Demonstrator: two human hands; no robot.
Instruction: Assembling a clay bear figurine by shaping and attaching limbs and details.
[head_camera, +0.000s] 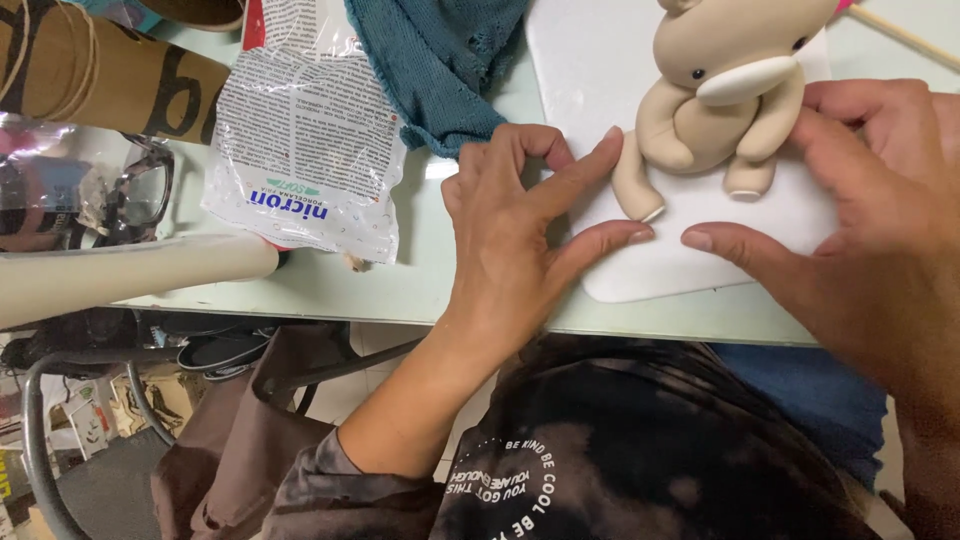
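Note:
A beige clay animal figure (722, 95) with a white muzzle sits on a white board (690, 255) on a pale green table (330, 285). My left hand (515, 215) rests on the board's left side, its index finger touching the figure's outstretched leg (634, 185) and its thumb flat on the board. My right hand (870, 200) lies on the right side, its fingers against the figure's arm and other leg, its thumb tip on the board near the left thumb. Neither hand grips anything.
A clear plastic bag with printing (305, 125) lies left of the board. A teal knitted cloth (440, 60) sits behind it. A cream rolling pin (130, 275) lies at the table's left edge, with glasses (140, 190) and a cardboard tube (110, 75) beyond. A thin wooden stick (905, 35) lies at the top right.

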